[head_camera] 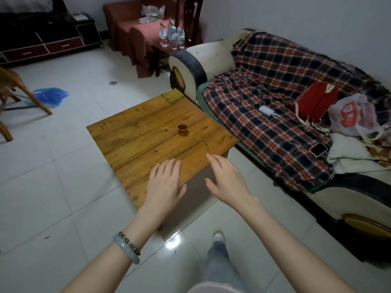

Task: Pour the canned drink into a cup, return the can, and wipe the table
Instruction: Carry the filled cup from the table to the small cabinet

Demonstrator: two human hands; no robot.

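Note:
A small clear cup (183,130) holding brown drink stands upright near the middle of the low wooden table (135,132). A yellow-green cloth (172,96) lies folded on the table's far corner, beside the sofa arm. My left hand (165,182) hovers flat over the table's near corner with fingers straight and holds nothing. My right hand (227,179) is stretched out beside it, just past the near right edge, fingers relaxed and empty. No can is in view.
A sofa (275,115) under a plaid blanket runs along the table's right side, with a phone (318,149), bags and clothes on it. Bottles (172,35) stand on a cloth-covered table at the back. A wooden chair (12,96) and blue bag (51,95) are at left.

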